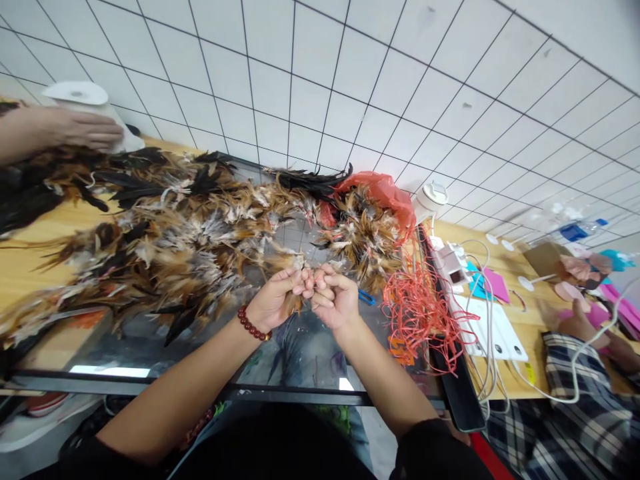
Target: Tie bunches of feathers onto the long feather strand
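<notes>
My left hand (277,297), with a dark red bead bracelet (249,325) at the wrist, is closed in a pinch. Brown feathers (294,305) poke out below its fingers. Fingertip to fingertip with it, my right hand (339,298) is closed too, its fingers curled and thumb pressed in. What lies between the right fingertips is too small to make out. Bundles of brown, white and black feathers (200,247) cover the table to the left of my hands. Right of them lie another feather bundle (367,243) and a tangle of red string (417,310).
A blue clip-like tool (367,297) lies on the dark glass tabletop (310,357). A red plastic bag (383,193), white cables (490,333) and a power strip (450,267) are to the right. Another person's hand (75,130) is at upper left; a plaid sleeve (573,367) is at right.
</notes>
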The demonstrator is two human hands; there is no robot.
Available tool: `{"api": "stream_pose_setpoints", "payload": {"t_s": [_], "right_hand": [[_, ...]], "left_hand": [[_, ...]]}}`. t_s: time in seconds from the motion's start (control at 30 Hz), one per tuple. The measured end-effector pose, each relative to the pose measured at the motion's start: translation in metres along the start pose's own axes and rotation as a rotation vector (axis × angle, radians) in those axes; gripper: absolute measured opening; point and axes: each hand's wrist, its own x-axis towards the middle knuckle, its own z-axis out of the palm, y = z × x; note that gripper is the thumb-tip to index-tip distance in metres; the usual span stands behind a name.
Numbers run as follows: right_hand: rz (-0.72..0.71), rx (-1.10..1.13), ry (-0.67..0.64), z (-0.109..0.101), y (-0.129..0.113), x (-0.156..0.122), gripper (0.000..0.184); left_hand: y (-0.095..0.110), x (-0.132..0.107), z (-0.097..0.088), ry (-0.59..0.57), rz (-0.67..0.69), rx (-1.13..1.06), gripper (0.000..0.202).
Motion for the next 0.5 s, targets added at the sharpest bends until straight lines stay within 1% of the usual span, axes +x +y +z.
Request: {"api": "stream_pose_setpoints", "payload": {"t_s": [0.07,0.2,0.33,0.43,0.5], "right_hand": [[-0.028,-0.028,0.001,0.001,-0.002,0.000,0.024],[-0.073,-0.159,0.040,0.003,-0.004,0.001,0.035],[-0.150,-0.273,0.046,0.001,0.000,0.002,0.037],[-0.194,-0.292,0.067,-0.003,0.005,0.005,0.035],[-0.233,-0.319,0.087,-0.005,0.006,0.006,0.034]], "left_hand": [[0.000,0.001,-0.001,0.021,0.027,0.010,0.017],[0.000,0.003,-0.005,0.066,0.087,0.057,0.018],[0.000,0.008,-0.010,0.086,0.115,0.114,0.021],[0.011,0.006,-0.006,0.127,0.163,0.198,0.022],[0.027,-0.009,0.001,0.145,0.169,0.276,0.022]]}}
